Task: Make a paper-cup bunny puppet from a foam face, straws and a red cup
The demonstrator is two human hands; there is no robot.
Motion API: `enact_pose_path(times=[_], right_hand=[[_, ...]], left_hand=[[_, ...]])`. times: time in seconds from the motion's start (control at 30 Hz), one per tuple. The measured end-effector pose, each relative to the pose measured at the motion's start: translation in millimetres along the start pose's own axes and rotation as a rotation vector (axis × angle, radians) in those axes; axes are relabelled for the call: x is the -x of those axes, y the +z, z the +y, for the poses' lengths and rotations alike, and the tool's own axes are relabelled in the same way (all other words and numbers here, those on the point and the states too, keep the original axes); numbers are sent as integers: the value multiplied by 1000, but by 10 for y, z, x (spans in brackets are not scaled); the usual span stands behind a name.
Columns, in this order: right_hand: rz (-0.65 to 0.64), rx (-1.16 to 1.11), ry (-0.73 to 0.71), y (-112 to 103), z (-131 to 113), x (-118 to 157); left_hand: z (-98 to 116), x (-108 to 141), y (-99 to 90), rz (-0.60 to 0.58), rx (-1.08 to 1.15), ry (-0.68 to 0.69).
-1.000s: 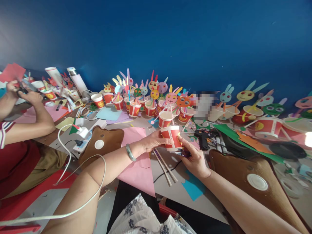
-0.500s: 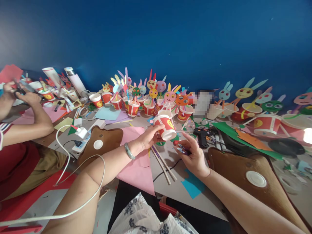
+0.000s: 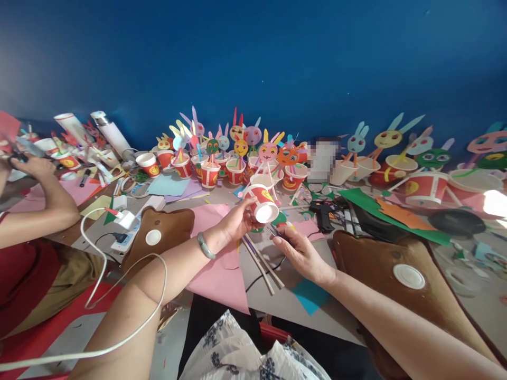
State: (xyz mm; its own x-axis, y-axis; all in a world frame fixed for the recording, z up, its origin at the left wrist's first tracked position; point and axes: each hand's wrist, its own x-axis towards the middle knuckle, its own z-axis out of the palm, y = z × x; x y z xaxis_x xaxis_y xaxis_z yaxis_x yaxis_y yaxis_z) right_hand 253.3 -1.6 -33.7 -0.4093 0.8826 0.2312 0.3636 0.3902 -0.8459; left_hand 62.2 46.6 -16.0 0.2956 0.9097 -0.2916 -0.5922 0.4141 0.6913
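Observation:
My left hand (image 3: 240, 219) is closed round a red-and-white paper cup (image 3: 259, 199) and holds it above the table. The cup tilts so that its white base faces me. A pink paper rabbit face (image 3: 268, 153) with yellow ears rises behind its rim on light legs. Close to the cup's base, my right hand (image 3: 303, 253) is wrapped round what looks like small scissors (image 3: 273, 230), with grey metal tips pointing at the cup. Its fingers partly hide the dark handle. Below the hands lie several pale sticks (image 3: 261, 264) and a pink sheet (image 3: 217, 274).
Several cups with paper rabbits (image 3: 209, 173) line the blue wall. A black glue gun (image 3: 322, 215) lies right of my hands among scraps. Brown cushions (image 3: 158, 248) flank the workspace. A white cable (image 3: 130, 332) loops over my left arm. At far left, a co-worker's hand (image 3: 34, 166) holds scissors.
My right hand has turned and moved left towards the cup, bringing the metal tips near its base. The cup has shifted slightly left in view and still sits in my left hand.

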Motion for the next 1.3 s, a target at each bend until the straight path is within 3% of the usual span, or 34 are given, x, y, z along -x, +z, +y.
enact_pose_path(times=[0.13,0.5,1.3], right_hand=[[9,13,-20,15,-18,22],[12,-65,152,19,8,-14],[5,-111,205,41,-33,-25]], left_hand=[[-5,13,8,7,7,12],[-1,53,12,-57,-29,17],[-23,90,37,-46,-51,6]])
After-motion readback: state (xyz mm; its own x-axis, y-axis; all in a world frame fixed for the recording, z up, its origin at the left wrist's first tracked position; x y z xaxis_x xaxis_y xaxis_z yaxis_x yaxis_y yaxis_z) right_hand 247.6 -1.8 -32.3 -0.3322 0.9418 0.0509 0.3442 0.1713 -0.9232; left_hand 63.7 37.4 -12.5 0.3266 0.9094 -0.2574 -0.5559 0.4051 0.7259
